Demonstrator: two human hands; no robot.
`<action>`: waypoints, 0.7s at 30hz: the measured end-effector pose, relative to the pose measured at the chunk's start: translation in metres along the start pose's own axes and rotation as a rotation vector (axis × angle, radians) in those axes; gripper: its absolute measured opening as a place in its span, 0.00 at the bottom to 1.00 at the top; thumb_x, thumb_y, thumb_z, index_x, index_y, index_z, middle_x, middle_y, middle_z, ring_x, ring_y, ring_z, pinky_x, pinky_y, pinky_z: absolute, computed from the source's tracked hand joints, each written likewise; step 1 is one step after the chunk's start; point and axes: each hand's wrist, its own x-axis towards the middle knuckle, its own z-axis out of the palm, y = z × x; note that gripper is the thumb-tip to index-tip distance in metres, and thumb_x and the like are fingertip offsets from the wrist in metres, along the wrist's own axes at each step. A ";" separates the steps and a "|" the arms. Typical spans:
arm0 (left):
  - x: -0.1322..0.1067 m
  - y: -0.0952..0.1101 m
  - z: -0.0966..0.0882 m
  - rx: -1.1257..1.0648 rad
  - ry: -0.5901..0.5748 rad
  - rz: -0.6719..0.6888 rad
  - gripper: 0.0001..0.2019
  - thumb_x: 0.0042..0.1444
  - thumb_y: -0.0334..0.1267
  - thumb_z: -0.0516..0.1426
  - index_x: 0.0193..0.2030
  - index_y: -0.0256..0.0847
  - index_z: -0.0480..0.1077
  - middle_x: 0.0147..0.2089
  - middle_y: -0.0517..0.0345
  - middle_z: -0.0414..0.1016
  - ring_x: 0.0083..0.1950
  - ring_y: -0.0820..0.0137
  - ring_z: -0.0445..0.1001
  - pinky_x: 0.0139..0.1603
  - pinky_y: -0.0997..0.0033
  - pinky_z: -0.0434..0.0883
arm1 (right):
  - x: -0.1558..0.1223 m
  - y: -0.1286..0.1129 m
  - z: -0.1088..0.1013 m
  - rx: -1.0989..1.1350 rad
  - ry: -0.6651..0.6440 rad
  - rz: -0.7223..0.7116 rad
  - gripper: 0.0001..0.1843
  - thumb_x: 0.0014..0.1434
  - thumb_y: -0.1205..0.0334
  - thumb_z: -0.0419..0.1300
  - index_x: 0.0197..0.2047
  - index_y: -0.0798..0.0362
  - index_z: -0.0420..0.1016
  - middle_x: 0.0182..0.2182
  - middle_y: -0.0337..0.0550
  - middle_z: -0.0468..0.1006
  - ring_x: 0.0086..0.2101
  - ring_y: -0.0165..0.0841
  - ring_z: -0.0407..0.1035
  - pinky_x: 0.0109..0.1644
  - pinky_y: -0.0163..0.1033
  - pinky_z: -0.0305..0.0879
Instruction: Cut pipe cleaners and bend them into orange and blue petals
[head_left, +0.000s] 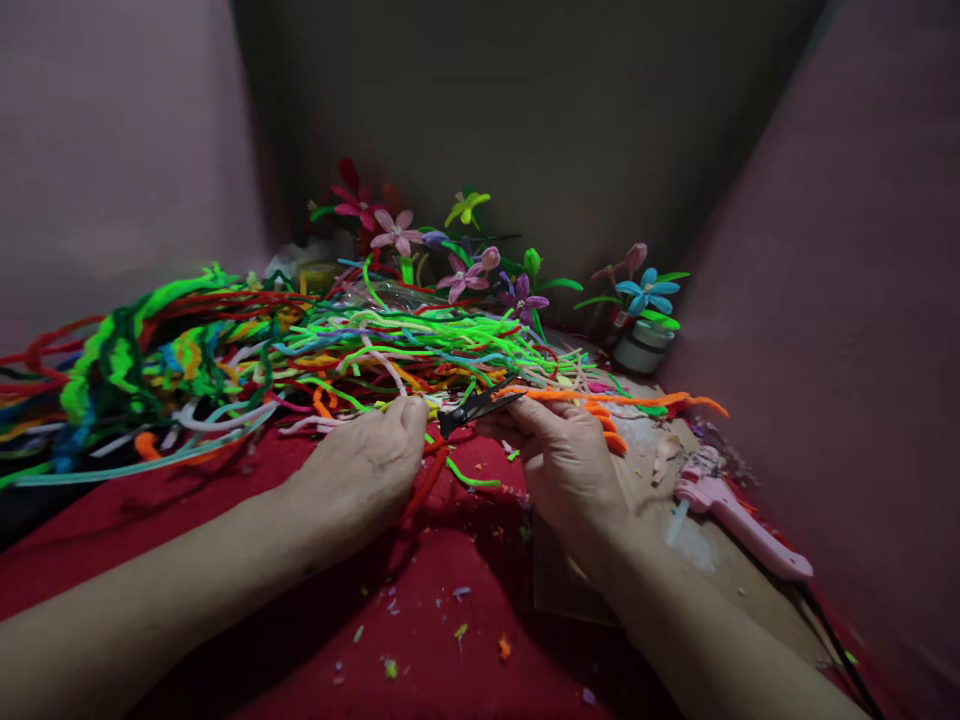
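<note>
My left hand (pixel 367 465) rests knuckles-up on the red cloth (pixel 225 520), its fingers curled at the edge of a big heap of coloured pipe cleaners (pixel 300 350); what they grip is hidden. A red pipe cleaner (pixel 421 490) runs out from under this hand. My right hand (pixel 559 450) is closed round dark scissors (pixel 476 408), whose blades point left toward the left hand. A short green pipe cleaner piece (pixel 471 478) lies between the hands. An orange pipe cleaner (pixel 622 400) stretches right, past the right hand.
Finished pipe-cleaner flowers (pixel 465 275) stand at the back, and a blue flower in a small white pot (pixel 643 345) stands at the right. A pink glue gun (pixel 739 525) with a black cord lies right of my right hand. Small cut scraps litter the cloth. Walls close in on both sides.
</note>
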 end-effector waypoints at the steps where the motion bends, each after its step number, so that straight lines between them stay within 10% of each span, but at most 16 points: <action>1: 0.000 0.000 0.000 0.000 -0.001 -0.003 0.10 0.53 0.23 0.43 0.38 0.34 0.62 0.33 0.47 0.70 0.32 0.60 0.72 0.27 0.66 0.65 | 0.000 0.000 0.000 0.001 0.000 0.001 0.04 0.43 0.66 0.65 0.26 0.57 0.79 0.23 0.42 0.80 0.25 0.32 0.74 0.35 0.39 0.73; 21: -0.001 -0.001 0.003 -0.184 0.002 -0.037 0.10 0.54 0.26 0.43 0.37 0.37 0.62 0.33 0.47 0.71 0.32 0.61 0.71 0.29 0.65 0.66 | -0.003 0.006 0.002 0.072 -0.048 -0.002 0.05 0.46 0.67 0.64 0.30 0.56 0.79 0.27 0.42 0.81 0.30 0.34 0.75 0.41 0.42 0.72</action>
